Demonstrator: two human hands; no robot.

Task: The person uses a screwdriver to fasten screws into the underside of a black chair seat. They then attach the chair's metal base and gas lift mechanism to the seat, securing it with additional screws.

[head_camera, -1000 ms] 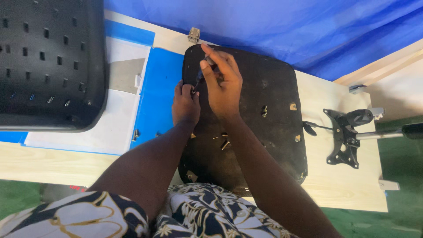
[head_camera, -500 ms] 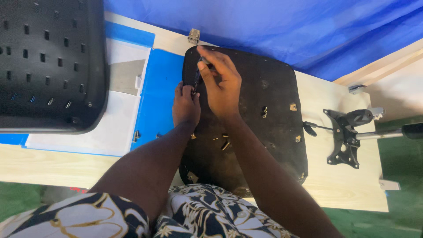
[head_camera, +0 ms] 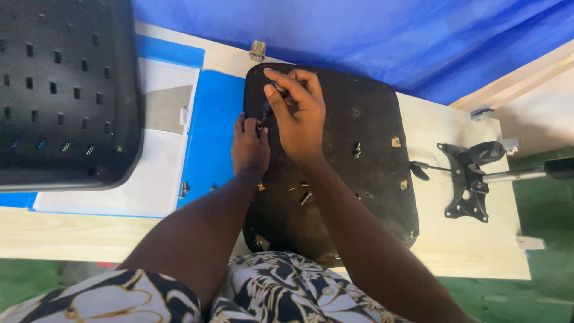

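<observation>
Fastening step, by my read: both hands sit at the 11 o'clock corner of the black seat pan [head_camera: 359, 179], which lies underside-up on the counter [head_camera: 466, 251]. My right hand [head_camera: 299, 116] is curled, thumb + fingers pinching a small dark tool [head_camera: 266, 113] that points down at the pan's left edge. My left hand [head_camera: 250, 146] is pressed to that same edge just below, fingertips bunched at the tool's tip, prob. steadying a fastener; can't tell what's under them. Loose screws [head_camera: 302, 194] lie near the pan's middle, at 6 o'clock from my hands, w/ a couple of brass clips toward 3 o'clock. Black chair back [head_camera: 60, 90] sits well off at 9 o'clock, metal tilt mechanism [head_camera: 466, 179] at 3 o'clock, apart from the pan. Judging next: keep the tool square to the hole, left fingers clear of the tip, turn w/o slipping.
</observation>
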